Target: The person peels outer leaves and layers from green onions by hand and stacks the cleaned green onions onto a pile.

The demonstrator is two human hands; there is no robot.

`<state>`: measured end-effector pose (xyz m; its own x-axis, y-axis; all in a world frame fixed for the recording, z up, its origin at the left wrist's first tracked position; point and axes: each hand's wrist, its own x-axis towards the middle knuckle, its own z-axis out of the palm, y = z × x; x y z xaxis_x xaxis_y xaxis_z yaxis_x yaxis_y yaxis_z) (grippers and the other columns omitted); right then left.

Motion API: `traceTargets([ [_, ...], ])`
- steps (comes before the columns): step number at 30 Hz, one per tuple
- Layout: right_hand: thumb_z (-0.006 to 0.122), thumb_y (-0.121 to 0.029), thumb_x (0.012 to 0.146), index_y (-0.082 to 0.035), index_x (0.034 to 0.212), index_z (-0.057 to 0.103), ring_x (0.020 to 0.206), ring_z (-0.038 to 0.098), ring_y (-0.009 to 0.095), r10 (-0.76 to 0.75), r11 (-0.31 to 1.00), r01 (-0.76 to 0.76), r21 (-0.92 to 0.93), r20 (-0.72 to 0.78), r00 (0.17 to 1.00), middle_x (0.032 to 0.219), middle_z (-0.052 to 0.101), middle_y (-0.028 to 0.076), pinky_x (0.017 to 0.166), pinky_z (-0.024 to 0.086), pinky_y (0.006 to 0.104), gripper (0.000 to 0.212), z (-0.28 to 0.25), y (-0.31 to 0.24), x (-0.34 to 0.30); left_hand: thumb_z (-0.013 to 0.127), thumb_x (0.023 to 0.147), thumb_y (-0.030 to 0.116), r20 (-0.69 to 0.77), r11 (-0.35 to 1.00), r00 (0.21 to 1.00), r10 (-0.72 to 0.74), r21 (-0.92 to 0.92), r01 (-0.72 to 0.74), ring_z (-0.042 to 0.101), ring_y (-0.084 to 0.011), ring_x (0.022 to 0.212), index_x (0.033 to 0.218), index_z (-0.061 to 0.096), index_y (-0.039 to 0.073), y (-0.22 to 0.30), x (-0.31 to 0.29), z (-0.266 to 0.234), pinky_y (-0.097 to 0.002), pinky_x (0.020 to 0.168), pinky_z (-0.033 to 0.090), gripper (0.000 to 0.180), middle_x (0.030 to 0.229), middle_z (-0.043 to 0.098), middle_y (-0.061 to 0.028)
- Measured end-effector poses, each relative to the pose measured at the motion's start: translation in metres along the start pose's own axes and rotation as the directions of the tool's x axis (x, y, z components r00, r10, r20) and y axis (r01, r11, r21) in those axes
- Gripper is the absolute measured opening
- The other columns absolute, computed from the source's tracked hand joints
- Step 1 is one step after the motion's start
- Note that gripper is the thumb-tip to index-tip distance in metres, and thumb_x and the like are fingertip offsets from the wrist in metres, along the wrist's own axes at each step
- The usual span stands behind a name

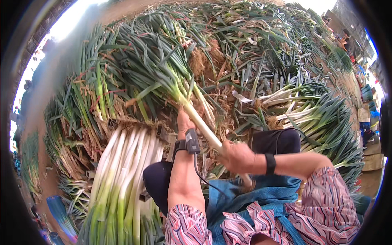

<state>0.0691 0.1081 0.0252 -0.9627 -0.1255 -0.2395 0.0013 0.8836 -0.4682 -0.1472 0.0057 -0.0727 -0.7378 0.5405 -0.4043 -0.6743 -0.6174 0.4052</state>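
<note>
A long, thick green onion (203, 126) slants across in front of me, its leaves up and to the left and its root end low, near my lap. My right hand (239, 158) is wrapped round its white lower stalk, above the roots. Higher up, my left hand (185, 121) grips the same stalk where white turns to green; the stalk partly hides its fingers. At my left lies a row of clean, white-stalked green onions (118, 167), roots away from me, between short metal posts (162, 134).
Unpeeled green onions (87, 98) are heaped at the far left, with brown outer leaves. More white-stalked ones (314, 118) lie at the right. Loose leaves (269, 36) cover the ground ahead. A blurred pole-like shape crosses the left edge.
</note>
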Motion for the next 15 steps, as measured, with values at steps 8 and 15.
traceTargets([
  [8, 0.064, -0.046, 0.087, -0.004, 0.088, 0.065, 0.07, 0.065, 0.035, 0.267, 0.944, -0.286, 0.167, 0.125, 0.956, 0.081, 0.066, 0.021, 0.06, 0.051, 0.0447, 0.043, -0.025, 0.041, 0.034, 0.036, 0.103, 0.038, -0.031, 0.989, 0.989, -0.142, -0.055, 0.14, 0.059, -0.0236, 0.082, 0.123, 0.048, 0.005, -0.047, -0.025, -0.033, -0.0385, 0.069, 0.051, 0.041, 0.105, 0.062, -0.0146],
  [15, 0.066, -0.04, 0.089, -0.003, 0.136, 0.048, 0.113, 0.056, 0.029, -0.048, 0.91, 0.013, 0.415, 0.074, 0.996, 0.126, 0.057, 0.02, 0.094, 0.047, 0.0393, 0.062, -0.038, 0.1, 0.148, 0.039, 0.103, 0.036, 0.014, 0.985, 0.993, -0.119, 0.128, 0.116, 0.058, -0.0214, 0.084, 0.117, 0.053, 0.004, -0.05, -0.037, 0.013, -0.037, 0.077, 0.049, 0.037, 0.096, 0.06, -0.0095],
])
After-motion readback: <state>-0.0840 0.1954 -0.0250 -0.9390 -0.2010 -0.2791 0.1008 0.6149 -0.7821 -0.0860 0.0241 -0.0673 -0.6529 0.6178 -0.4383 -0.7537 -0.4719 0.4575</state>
